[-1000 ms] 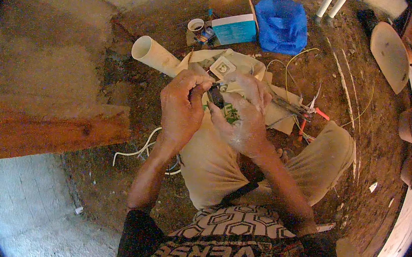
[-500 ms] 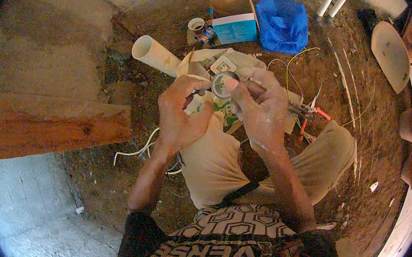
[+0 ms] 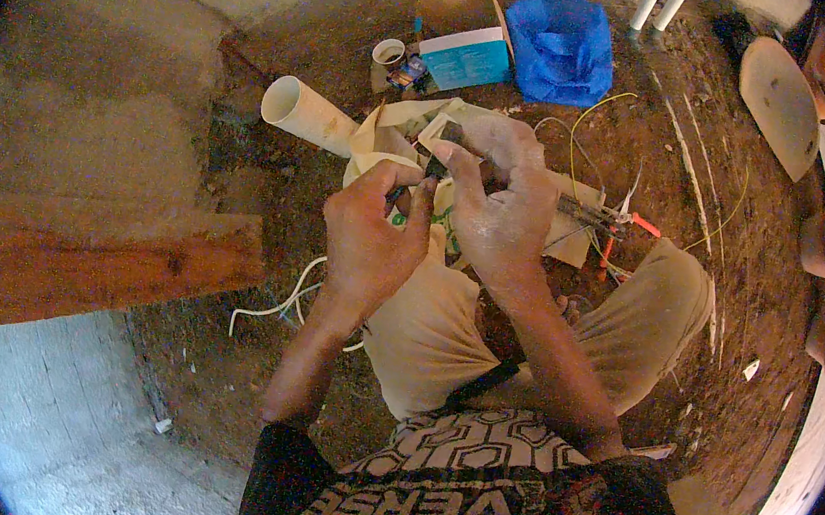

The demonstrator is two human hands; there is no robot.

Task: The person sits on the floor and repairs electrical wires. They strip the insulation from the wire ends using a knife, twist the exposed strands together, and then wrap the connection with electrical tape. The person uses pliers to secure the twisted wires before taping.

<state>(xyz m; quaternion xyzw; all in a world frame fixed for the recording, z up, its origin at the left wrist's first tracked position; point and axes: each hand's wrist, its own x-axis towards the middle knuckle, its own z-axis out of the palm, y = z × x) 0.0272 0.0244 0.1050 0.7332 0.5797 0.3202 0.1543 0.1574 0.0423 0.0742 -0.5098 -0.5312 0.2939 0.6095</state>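
My right hand is closed around what looks like a roll of dark tape, now turned nearly edge-on and partly hidden by the fingers. My left hand faces it, thumb and forefinger pinched on a short dark strip that lies between the two hands. Whether the strip joins the roll cannot be made out. Beneath the hands, a pale crumpled sack with green print lies by my legs. A cream plastic piece shows just beyond the right hand's fingers.
A wide pale pipe lies left of the sack. Behind stand a blue-and-white open box, a white cup and a blue bag. Orange-handled pliers and loose wires lie right. A wooden beam juts in from the left.
The roll has turned from face-on to nearly edge-on in my right hand, which has shifted slightly left and back toward the cream piece. The left hand stays close, still pinching.
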